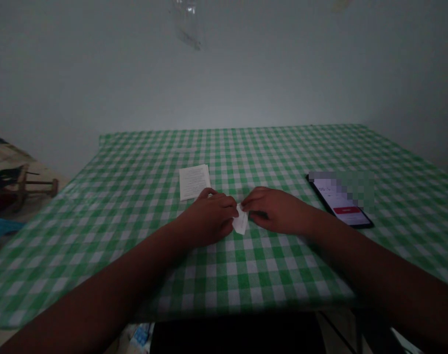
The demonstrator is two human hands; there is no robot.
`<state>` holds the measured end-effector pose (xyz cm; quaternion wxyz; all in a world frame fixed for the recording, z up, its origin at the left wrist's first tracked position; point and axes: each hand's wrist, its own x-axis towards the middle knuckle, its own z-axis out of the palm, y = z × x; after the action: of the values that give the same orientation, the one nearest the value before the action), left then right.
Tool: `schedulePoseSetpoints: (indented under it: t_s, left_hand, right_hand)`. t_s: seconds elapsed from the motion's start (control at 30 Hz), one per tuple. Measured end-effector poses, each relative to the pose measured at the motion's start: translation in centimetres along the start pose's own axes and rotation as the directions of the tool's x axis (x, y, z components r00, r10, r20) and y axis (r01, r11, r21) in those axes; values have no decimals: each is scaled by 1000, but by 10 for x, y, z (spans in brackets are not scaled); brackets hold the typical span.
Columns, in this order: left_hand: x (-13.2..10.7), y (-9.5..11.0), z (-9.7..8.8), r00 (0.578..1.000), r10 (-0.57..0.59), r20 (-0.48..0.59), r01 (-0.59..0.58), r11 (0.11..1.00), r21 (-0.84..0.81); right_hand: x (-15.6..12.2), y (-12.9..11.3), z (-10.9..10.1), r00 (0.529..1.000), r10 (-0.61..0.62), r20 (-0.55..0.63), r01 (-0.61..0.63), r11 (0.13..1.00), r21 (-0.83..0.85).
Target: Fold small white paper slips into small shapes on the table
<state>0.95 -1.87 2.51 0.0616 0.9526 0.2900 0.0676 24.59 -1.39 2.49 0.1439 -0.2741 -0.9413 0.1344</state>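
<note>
A small folded piece of white paper lies on the checked cloth between my hands. My left hand has its fingers bent together over the paper's left edge. From the other side, my right hand pinches the paper's upper right edge with its fingertips. Part of the paper is hidden under the fingers. Just beyond my left hand rests a stack of printed sheets, its lower right corner covered by that hand.
A green and white checked tablecloth covers the table, which reaches a pale wall. To the right lies a phone with its screen lit. Wooden furniture and a blue object stand off the table's left side.
</note>
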Motion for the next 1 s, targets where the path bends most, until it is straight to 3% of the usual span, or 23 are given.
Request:
schedulePoseSetpoints:
  t_s: [0.17,0.53,0.77,1.0]
  left_hand:
    - [0,7,-5,997,-79,-12,79,996,41]
    - [-5,-5,4,984,-171,-59,170,985,-22]
    - [-6,-4,2,995,-88,-43,85,995,-61]
    - [-6,-4,2,995,-95,-14,93,989,-118]
  right_hand:
    - [0,-10,2,999,37,12,-36,997,-67]
    - [-2,-7,9,999,9,-39,-13,992,-124]
    - [-1,-7,12,997,73,-20,-74,993,-94]
    - [-3,-13,11,997,71,16,-67,986,-154]
